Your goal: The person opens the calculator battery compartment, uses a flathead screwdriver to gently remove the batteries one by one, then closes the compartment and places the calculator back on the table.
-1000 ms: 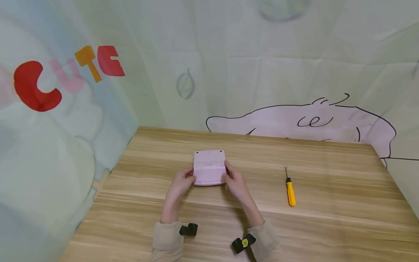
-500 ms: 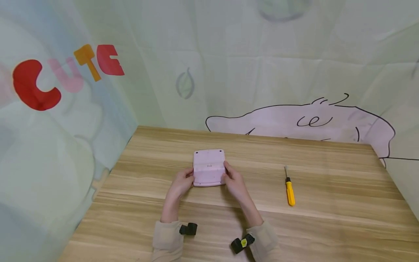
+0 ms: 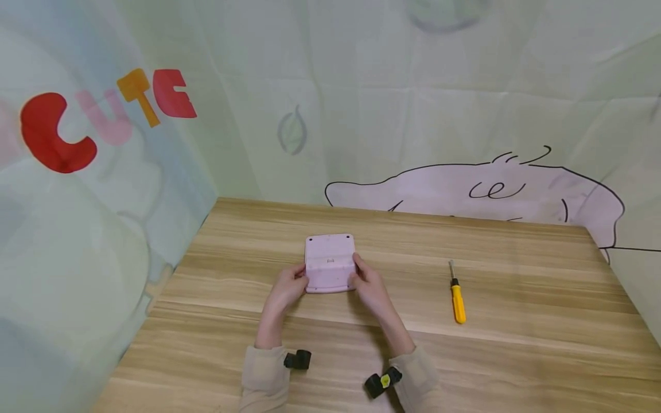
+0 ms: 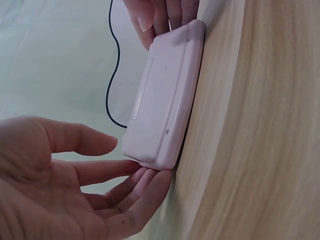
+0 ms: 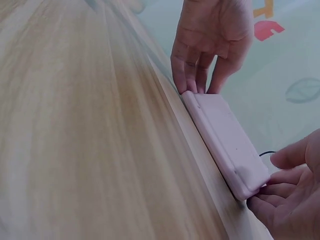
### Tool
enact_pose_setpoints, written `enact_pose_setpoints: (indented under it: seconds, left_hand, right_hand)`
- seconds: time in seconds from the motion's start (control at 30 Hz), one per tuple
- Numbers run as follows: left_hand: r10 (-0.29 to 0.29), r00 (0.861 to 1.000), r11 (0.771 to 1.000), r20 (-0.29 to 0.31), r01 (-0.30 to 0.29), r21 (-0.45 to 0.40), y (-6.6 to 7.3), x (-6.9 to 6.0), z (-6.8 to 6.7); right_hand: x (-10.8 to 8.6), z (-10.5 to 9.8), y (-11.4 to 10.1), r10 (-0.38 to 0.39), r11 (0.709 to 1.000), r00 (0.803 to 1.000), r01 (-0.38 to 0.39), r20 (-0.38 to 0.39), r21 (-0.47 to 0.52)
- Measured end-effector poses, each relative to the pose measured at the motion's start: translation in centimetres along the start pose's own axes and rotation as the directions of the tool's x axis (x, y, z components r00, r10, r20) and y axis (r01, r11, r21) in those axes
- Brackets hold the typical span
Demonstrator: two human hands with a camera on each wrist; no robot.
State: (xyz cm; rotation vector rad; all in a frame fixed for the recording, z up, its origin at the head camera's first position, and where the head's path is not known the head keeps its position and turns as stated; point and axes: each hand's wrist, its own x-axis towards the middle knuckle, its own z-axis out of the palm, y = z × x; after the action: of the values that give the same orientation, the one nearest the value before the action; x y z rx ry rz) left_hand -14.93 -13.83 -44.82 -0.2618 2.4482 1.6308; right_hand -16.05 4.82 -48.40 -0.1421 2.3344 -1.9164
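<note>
A pink plastic device [image 3: 329, 263], in shape like a calculator, shows its underside, with a raised lower part and two dark spots at the far corners. My left hand [image 3: 287, 288] holds its left edge, and my right hand [image 3: 370, 288] holds its right edge. In the left wrist view, fingers of the left hand [image 4: 75, 190] touch the near end of the device [image 4: 155, 100]. In the right wrist view, the right hand [image 5: 290, 190] has its fingers at the lower end. Its face is hidden, and I cannot tell whether it rests fully on the table.
A screwdriver [image 3: 458, 301] with a yellow handle lies to the right on the wooden table [image 3: 527, 298], its tip pointing away. Behind the table hangs a printed cloth [image 3: 361, 115]. Black wrist cameras [image 3: 298, 360] are worn at both cuffs.
</note>
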Motion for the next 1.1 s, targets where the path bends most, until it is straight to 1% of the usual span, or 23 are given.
enact_pose_setpoints:
  seconds: [0.07, 0.23, 0.3, 0.37, 0.47, 0.5, 0.63, 0.73, 0.87, 1.0, 1.1]
  left_hand:
    - [0.004, 1.0, 1.0, -0.002, -0.004, 0.03, -0.1, 0.1, -0.1]
    - [0.012, 1.0, 0.995, 0.001, -0.012, 0.101, -0.2, 0.1, -0.3]
    - [0.006, 1.0, 0.996, 0.01, -0.007, 0.091, -0.2, 0.1, -0.3]
    - [0.007, 1.0, 0.996, 0.011, -0.007, 0.086, -0.2, 0.1, -0.3]
    - [0.016, 1.0, 0.996, 0.01, -0.016, 0.082, -0.2, 0.0, -0.3]
    - [0.024, 1.0, 0.995, 0.006, -0.024, 0.093, -0.3, 0.0, -0.3]
    - [0.075, 0.997, 0.988, 0.011, -0.076, 0.134, -0.5, 0.0, -0.3]
    - [0.125, 0.992, 0.971, 0.014, -0.125, 0.206, -0.7, 0.1, -0.3]
    - [0.184, 0.983, 0.932, 0.022, -0.182, 0.313, -0.8, 0.2, -0.2]
    - [0.253, 0.966, 0.888, 0.052, -0.253, 0.384, -0.8, 0.2, -0.2]
    - [0.293, 0.954, 0.861, 0.059, -0.29, 0.418, -0.7, 0.3, -0.1]
  right_hand:
    - [0.0, -0.1, 0.0, -0.014, 1.0, 1.0, 0.014, 0.01, -0.007]
    - [-0.1, -0.5, -0.1, -0.042, 0.999, 0.998, 0.04, 0.049, 0.029]
    - [-0.1, -0.7, -0.1, -0.042, 0.998, 0.997, 0.039, 0.059, 0.051]
    - [-0.1, -0.8, -0.1, -0.037, 0.998, 0.998, 0.034, 0.06, 0.046]
    - [-0.2, -0.9, -0.2, -0.028, 1.0, 0.998, 0.028, 0.049, 0.007]
    - [-0.2, -1.0, -0.2, -0.032, 0.999, 0.998, 0.033, 0.045, -0.014]
    - [-0.3, -0.9, -0.5, -0.051, 0.993, 0.998, 0.053, 0.027, -0.11]
    - [-0.4, -0.9, -0.8, -0.09, 0.979, 0.995, 0.094, 0.03, -0.178]
    - [-0.4, -0.8, -1.0, -0.14, 0.959, 0.989, 0.145, 0.039, -0.244]
    - [-0.3, -0.7, -1.2, -0.183, 0.937, 0.982, 0.187, 0.041, -0.294]
    - [0.0, -0.6, -1.2, -0.2, 0.921, 0.979, 0.205, 0.049, -0.33]
